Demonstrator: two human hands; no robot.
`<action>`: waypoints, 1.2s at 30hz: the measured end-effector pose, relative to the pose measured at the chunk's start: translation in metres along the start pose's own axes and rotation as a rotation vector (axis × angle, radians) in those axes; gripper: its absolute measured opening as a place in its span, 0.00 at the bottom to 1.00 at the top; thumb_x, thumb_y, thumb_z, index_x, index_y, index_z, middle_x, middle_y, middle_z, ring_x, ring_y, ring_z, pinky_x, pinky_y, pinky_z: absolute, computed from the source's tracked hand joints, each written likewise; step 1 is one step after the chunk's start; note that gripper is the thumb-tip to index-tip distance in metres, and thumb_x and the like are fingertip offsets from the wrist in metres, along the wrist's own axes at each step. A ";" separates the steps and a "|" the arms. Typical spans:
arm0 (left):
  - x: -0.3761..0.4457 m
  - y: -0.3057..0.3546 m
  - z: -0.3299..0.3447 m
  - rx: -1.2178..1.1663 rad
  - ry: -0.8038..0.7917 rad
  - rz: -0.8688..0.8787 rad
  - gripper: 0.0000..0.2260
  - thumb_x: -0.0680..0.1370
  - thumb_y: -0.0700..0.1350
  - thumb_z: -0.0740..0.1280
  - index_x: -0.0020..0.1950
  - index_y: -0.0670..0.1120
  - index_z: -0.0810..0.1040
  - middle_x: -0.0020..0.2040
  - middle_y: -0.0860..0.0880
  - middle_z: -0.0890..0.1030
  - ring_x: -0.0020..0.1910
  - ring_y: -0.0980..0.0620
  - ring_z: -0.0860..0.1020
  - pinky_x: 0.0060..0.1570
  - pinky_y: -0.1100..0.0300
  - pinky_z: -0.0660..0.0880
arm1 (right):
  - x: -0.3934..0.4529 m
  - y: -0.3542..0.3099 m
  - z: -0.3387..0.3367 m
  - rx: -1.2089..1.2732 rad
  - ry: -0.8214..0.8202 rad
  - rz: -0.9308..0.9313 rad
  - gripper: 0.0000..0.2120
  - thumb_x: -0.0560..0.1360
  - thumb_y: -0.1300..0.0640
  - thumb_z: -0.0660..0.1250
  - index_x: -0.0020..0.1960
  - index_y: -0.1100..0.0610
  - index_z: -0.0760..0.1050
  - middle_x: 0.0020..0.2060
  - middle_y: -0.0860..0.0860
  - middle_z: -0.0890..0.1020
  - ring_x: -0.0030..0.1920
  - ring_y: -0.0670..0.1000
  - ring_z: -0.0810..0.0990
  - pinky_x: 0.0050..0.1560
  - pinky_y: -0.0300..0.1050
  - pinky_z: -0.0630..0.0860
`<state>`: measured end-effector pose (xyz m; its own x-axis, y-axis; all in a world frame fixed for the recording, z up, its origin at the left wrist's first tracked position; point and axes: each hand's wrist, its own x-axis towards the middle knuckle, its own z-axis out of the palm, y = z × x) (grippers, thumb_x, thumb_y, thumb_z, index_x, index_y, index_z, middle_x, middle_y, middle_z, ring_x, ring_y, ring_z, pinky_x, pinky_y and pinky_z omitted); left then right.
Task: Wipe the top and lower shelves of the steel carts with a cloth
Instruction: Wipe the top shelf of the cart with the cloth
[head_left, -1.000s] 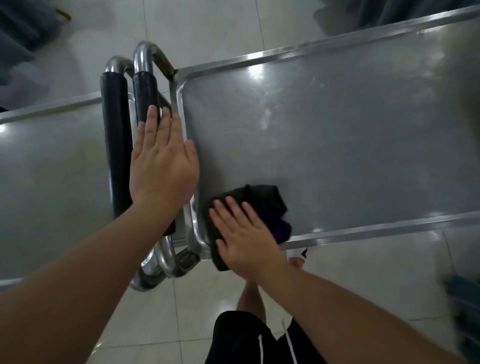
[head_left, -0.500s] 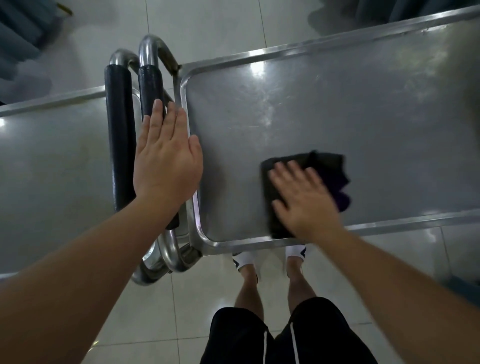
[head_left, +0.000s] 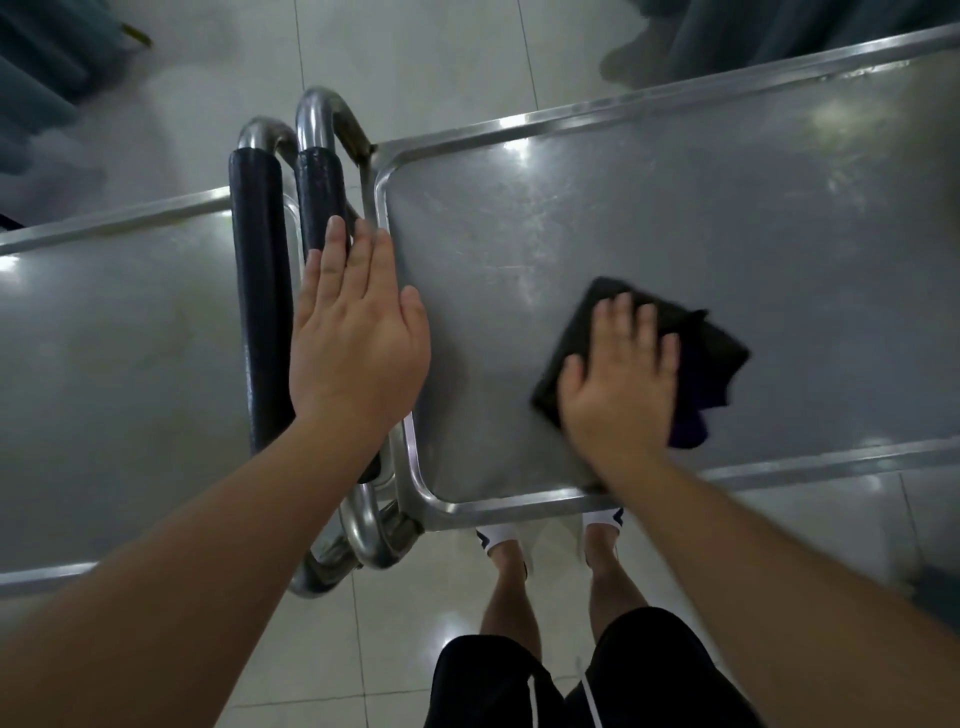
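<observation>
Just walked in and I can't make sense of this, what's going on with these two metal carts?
A person is wiping the top shelf of the right-hand steel cart. The right hand presses flat on a dark cloth near the shelf's front edge. The left hand rests open on that cart's padded handle, apparently steadying it. A second cart stands close alongside on the left, its handle right next to the first.

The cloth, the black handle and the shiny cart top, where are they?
cloth (head_left: 717, 353), head view, its dark right part.
black handle (head_left: 262, 312), head view, mid-length of the left grip.
cart top (head_left: 649, 208), head view, bare steel.
</observation>
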<state>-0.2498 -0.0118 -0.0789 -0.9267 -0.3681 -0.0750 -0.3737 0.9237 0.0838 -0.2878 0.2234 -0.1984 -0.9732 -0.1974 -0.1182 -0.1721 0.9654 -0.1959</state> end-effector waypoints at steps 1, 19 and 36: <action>0.000 0.000 0.000 0.002 0.000 0.000 0.30 0.87 0.56 0.42 0.87 0.44 0.50 0.87 0.47 0.49 0.85 0.53 0.40 0.82 0.55 0.35 | -0.011 -0.029 0.006 0.028 -0.011 -0.062 0.34 0.81 0.44 0.56 0.84 0.56 0.58 0.83 0.55 0.61 0.83 0.58 0.57 0.82 0.60 0.50; 0.001 0.000 0.000 -0.006 -0.040 -0.018 0.30 0.86 0.57 0.41 0.87 0.45 0.50 0.87 0.49 0.49 0.84 0.56 0.38 0.83 0.53 0.37 | 0.137 0.096 -0.039 -0.071 -0.102 -0.246 0.36 0.79 0.40 0.51 0.84 0.53 0.59 0.83 0.53 0.62 0.82 0.58 0.60 0.80 0.59 0.52; 0.000 -0.004 0.004 0.006 -0.002 -0.008 0.28 0.87 0.54 0.45 0.86 0.44 0.54 0.87 0.47 0.53 0.85 0.54 0.42 0.83 0.54 0.38 | 0.049 -0.159 0.024 0.005 -0.166 -0.518 0.33 0.85 0.43 0.47 0.86 0.55 0.46 0.85 0.53 0.49 0.85 0.56 0.42 0.82 0.60 0.42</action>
<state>-0.2479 -0.0145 -0.0834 -0.9238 -0.3749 -0.0775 -0.3805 0.9216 0.0771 -0.3050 0.0563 -0.1968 -0.7240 -0.6717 -0.1571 -0.6215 0.7339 -0.2740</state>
